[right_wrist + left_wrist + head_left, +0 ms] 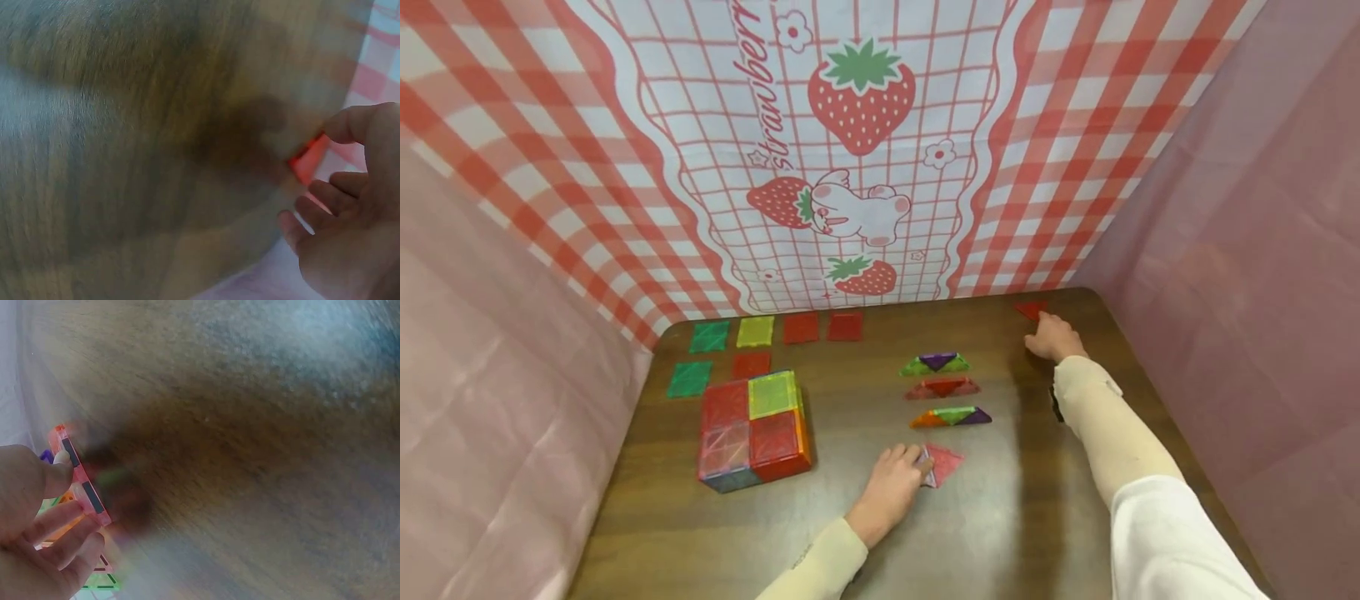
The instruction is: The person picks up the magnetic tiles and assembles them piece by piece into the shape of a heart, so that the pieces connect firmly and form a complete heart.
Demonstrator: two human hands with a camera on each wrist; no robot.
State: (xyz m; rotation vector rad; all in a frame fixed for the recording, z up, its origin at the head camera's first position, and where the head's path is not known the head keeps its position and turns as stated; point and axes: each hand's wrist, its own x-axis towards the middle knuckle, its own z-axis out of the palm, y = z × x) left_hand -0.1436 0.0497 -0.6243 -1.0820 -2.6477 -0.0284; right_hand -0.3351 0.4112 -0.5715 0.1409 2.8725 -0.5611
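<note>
My left hand (891,487) pinches a translucent pink-red triangular magnetic tile (945,464) near the front of the table. In the left wrist view the thumb and fingers grip the pink tile (81,478), with dark magnet strips along its edge. Far off in the back right corner, my right hand (1054,337) is at a red triangular tile (1031,309). The right wrist view has this red tile (308,159) between the thumb tip and the fingers. Just beyond the left hand stand three low rows of triangles: orange-green-purple (951,417), red (943,387) and green-purple (935,363).
A block of square tiles (727,406), red and yellow-green on top, stands on the left. Behind it lie flat squares: green (709,337), yellow (755,332) and several red (801,327). A strawberry-patterned cloth (865,108) hangs at the table's back edge, with pink curtains (1247,250) at the sides.
</note>
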